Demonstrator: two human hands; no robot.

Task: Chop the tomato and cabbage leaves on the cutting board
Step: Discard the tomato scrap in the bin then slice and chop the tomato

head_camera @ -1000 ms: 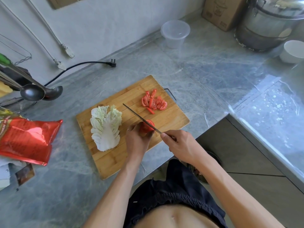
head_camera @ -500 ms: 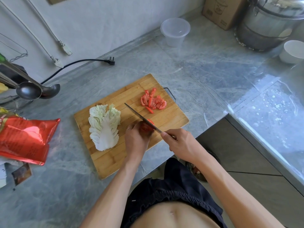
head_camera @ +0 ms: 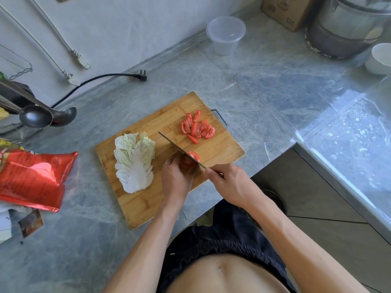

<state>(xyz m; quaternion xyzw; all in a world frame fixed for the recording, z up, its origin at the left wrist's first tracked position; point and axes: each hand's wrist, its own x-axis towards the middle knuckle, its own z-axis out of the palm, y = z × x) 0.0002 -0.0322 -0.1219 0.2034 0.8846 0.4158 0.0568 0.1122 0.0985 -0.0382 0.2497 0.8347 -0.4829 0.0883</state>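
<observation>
A wooden cutting board [head_camera: 220,149] lies on the grey marble counter. Pale cabbage leaves [head_camera: 134,160] rest on its left half. A pile of cut tomato pieces [head_camera: 196,127] sits at the board's far right. My left hand [head_camera: 176,179] holds the remaining tomato chunk [head_camera: 189,160] with curled fingers near the board's front edge. My right hand [head_camera: 229,182] grips the handle of a knife [head_camera: 177,148], whose blade lies across the tomato chunk, tip pointing to the far left.
A red snack bag [head_camera: 33,178] lies left of the board. Ladles [head_camera: 44,116] stick out at far left. A black plug and cord [head_camera: 139,76], a lidded plastic container [head_camera: 226,34], a metal pot [head_camera: 347,28], a cardboard box [head_camera: 285,11] and a white bowl [head_camera: 380,59] stand behind.
The knife blade has shifted a little along the tomato chunk, and a cut slice now shows on the blade's right side. Both hands stay in place on the tomato and knife.
</observation>
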